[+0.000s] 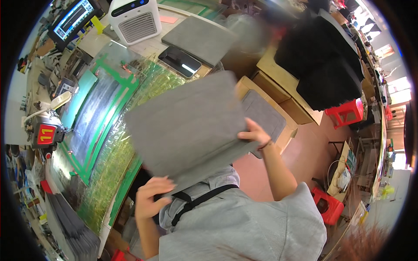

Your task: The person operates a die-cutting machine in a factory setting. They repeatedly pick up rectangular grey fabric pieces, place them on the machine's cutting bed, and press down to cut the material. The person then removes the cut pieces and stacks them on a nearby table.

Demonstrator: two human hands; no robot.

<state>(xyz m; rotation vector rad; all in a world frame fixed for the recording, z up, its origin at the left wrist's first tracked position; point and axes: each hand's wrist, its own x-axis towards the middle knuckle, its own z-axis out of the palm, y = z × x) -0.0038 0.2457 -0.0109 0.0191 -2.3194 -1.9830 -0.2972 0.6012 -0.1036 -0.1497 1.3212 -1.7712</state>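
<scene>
A grey, flat rectangular cover [187, 122] is held up in front of me, slightly blurred, with a folded strip along its near edge. My right hand [257, 134] grips its right edge, thumb on top and the other fingers mostly hidden beneath. At the near left corner, my left hand [152, 195] has that corner between its fingers and thumb. Beyond the cover, a black phone [180, 61] lies beside another grey flat piece [198, 40]. To the right, a grey piece with rounded corners [263, 114] rests in an open cardboard box [289, 135].
On the left, a bench carries a clear sheet edged with green tape [126, 82], a white fan unit [136, 21] and a red-faced device [45, 134]. Grey sheets [72, 222] stand stacked at lower left. Red stools [328, 206] and cardboard boxes [278, 93] stand to the right.
</scene>
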